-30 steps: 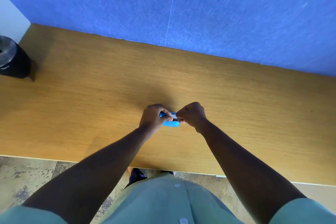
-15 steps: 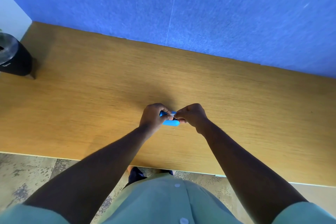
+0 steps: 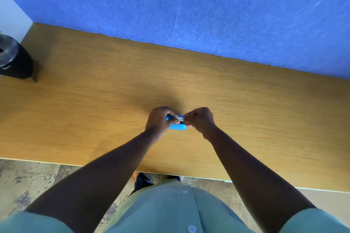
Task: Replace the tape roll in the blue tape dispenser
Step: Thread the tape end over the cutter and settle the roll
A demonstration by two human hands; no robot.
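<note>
Mostly hidden, the blue tape dispenser [image 3: 177, 127] sits mid-worktop [image 3: 94, 100] in the left hand [image 3: 158, 121] grip; the right hand [image 3: 201, 120] pinches its whitish tape roll [image 3: 181, 118] (barely visible). A black container [image 3: 13, 60], cropped, stands far left.

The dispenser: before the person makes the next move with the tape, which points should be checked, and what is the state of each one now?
1. Left hand grips the dispenser: ok.
2. Right hand pinches at the tape by the dispenser's right end: ok.
3. Dispenser rests on the table, not lifted: cannot tell; the hands cover most of it.
4. Roll seated fully inside: cannot tell; only a pale strip shows.
5. Tape end free and led to the cutter: cannot tell, too small.
6. Nothing on the table near the hands; the black container stands far left: ok.
</note>
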